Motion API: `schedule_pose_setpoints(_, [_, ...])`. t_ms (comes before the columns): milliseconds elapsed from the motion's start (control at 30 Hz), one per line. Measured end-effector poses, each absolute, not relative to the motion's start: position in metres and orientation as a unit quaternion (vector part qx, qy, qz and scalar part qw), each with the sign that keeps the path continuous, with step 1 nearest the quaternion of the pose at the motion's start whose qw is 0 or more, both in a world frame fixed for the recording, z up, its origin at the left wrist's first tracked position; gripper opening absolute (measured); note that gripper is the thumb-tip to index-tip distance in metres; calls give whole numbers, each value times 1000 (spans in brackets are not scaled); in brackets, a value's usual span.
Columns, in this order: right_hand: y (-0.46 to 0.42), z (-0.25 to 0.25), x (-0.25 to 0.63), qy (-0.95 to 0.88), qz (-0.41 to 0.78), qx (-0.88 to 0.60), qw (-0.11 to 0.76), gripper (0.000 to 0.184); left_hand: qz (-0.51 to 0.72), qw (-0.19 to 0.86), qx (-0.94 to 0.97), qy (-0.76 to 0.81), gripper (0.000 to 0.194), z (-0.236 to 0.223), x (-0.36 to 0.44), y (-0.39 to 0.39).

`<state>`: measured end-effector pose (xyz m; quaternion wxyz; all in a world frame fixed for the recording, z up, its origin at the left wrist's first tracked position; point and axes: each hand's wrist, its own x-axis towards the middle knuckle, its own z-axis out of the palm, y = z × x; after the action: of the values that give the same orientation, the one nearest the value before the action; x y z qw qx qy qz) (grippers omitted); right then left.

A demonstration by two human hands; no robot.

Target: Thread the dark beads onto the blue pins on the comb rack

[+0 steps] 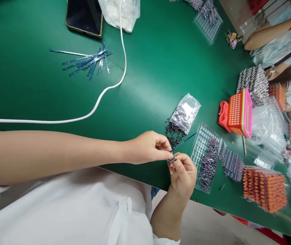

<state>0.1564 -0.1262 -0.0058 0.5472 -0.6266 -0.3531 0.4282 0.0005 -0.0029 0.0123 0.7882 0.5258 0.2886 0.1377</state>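
My left hand (149, 148) reaches in from the left, thumb and fingers pinched together. From its fingertips a thin dark-blue shiny strip (186, 140) sticks out to the upper right. Facing it, my right hand (183, 173) has its thumb and fingertips closed on a small dark piece (172, 159), which the left thumb also touches. Fingers partly cover this piece, so its kind is unclear. Just beyond the hands, small black beads (174, 132) lie loose beside a clear plastic bag (186, 112). Next to my right hand is a clear tray (198, 149) with many thin dark-and-pink pieces.
More blue strips (90, 63) lie in a pile. A white cable (104, 90) crosses the green table (147, 68); a phone (84, 17) lies farther back. At right stand baskets (239, 114) and stacked orange pieces (264, 189). Another person's arm (273, 35) is at the far right.
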Motion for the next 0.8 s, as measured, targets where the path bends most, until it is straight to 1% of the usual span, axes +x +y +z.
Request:
schedule_pose_setpoints(500, [-125, -6, 157, -332, 428, -618, 570, 15, 144, 789, 520, 294, 16, 11, 1, -5])
schedule_pose_setpoints(800, [-126, -7, 157, -317, 429, -623, 572, 14, 142, 747, 574, 303, 16, 12, 0, -5])
